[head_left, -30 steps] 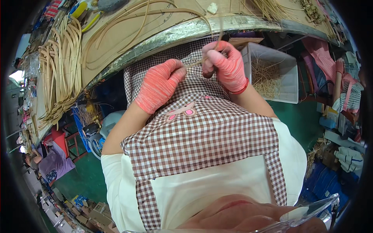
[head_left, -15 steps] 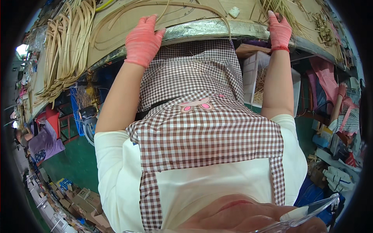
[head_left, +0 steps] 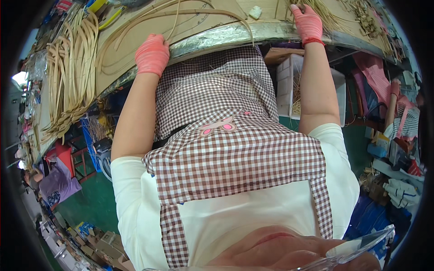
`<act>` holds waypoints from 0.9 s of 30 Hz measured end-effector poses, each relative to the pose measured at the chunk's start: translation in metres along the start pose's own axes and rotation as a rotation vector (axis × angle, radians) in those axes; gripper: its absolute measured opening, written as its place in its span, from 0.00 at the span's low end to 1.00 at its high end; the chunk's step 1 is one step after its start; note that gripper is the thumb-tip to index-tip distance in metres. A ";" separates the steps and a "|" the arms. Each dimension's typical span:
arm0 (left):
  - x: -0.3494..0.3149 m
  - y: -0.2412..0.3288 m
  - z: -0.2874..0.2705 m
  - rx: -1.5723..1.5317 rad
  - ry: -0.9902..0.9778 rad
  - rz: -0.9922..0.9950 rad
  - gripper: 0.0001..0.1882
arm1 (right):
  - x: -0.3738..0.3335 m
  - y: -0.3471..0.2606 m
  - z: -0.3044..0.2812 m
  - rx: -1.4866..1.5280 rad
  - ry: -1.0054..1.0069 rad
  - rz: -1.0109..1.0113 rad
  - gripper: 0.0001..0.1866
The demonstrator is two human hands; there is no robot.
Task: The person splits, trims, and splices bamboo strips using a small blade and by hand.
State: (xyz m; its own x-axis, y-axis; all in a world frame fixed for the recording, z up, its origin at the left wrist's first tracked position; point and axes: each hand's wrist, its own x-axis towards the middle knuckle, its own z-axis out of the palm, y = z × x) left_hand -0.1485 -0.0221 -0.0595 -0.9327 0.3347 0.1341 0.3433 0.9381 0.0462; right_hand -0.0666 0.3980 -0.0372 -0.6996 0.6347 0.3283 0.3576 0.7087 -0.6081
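Note:
Both my hands wear pink gloves. My left hand (head_left: 152,54) rests curled on the foil-wrapped front edge of the workbench (head_left: 217,34), next to long bent rattan strips (head_left: 190,16) lying on the brown top. My right hand (head_left: 308,22) lies flat on the bench farther right, its fingers on a loose bunch of thin straw-coloured fibres (head_left: 323,13). I cannot see anything gripped in either hand. My checked apron (head_left: 226,135) fills the middle of the view.
A thick pile of flat rattan strips (head_left: 68,77) lies along the bench's left part. A white box holding fibres (head_left: 294,86) stands under the bench. Pink cloth (head_left: 375,72), boxes and clutter sit on the green floor (head_left: 86,203) at both sides.
My hands left the apron front, where they worked together, and rose to the bench: the left to its edge, the right onto the fibres. Since half a second ago they barely moved.

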 end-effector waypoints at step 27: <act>-0.081 -0.048 -0.024 -0.465 0.296 0.335 0.10 | -0.028 -0.036 -0.055 0.605 -0.031 0.130 0.22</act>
State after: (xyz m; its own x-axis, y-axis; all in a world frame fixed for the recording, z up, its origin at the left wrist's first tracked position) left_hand -0.0869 -0.0965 -0.0485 -0.7195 0.5016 0.4803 0.6848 0.6279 0.3699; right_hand -0.0258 0.3718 0.0155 -0.6946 0.6886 0.2083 0.0330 0.3198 -0.9469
